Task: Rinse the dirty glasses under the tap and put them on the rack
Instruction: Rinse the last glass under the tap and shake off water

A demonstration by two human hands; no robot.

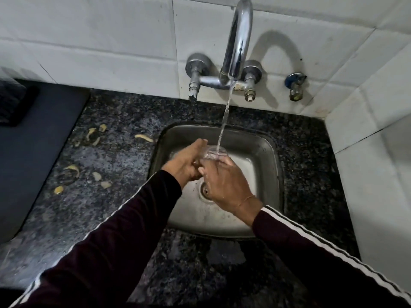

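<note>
A clear glass (214, 152) sits under the running stream of the chrome tap (239, 38), above the steel sink (262, 152). My right hand (224, 183) grips the glass from below and from the right. On the glass's left side my left hand (189, 163) touches it with its fingers stretched toward the rim. Most of the glass is hidden behind the two hands. No rack and no other glasses are in view.
Several yellow peel scraps (73, 168) lie on the dark granite counter (111, 196) left of the sink. A dark flat surface (29, 141) lies at the far left. White tiled walls close the back and right. A small valve (295, 85) sticks out right of the tap.
</note>
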